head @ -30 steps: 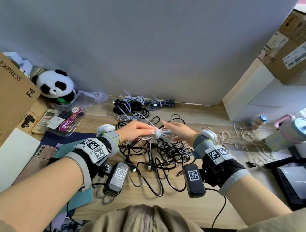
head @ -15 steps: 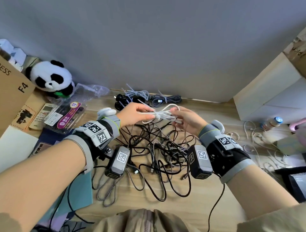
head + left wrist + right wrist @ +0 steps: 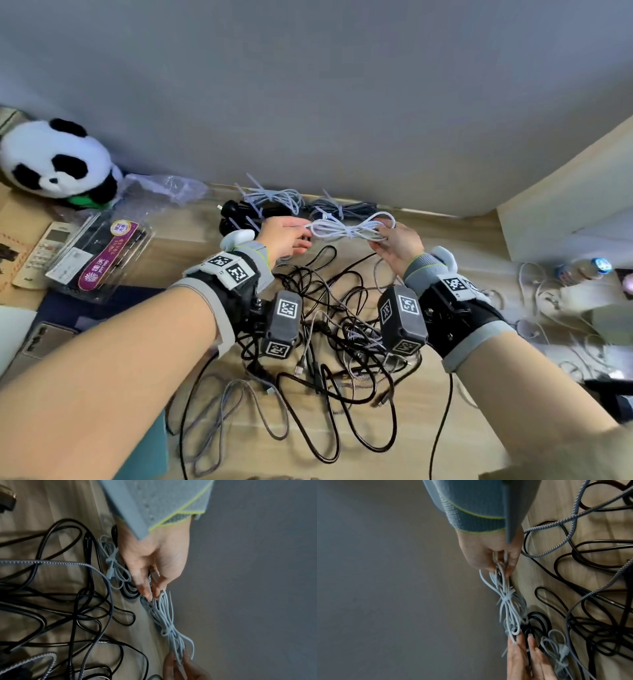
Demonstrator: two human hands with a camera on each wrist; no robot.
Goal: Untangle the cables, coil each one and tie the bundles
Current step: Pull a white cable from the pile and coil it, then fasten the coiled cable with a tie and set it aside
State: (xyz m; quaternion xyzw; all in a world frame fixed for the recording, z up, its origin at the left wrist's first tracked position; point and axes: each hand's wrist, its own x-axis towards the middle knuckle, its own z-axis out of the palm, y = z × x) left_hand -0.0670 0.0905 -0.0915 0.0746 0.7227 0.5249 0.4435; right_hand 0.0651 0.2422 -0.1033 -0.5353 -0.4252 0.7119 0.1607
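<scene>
Both hands, left (image 3: 286, 236) and right (image 3: 399, 245), are pinching the ends of the tied white coil (image 3: 349, 229) that I am carrying up-frame from the tangle (image 3: 329, 329) toward the finished bundles (image 3: 274, 200), so this cable is looking done.

Smooth white cable bundle (image 3: 349, 229); seemingly matt wooden table (image 3: 428, 428)

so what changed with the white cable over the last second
Both hands carried the white cable bundle up off the tangle and back toward the tied bundles by the wall, stretching it out between them. The left hand still pinches one end and the right hand the other. The black tangle on the table and the panda stayed put.
</scene>
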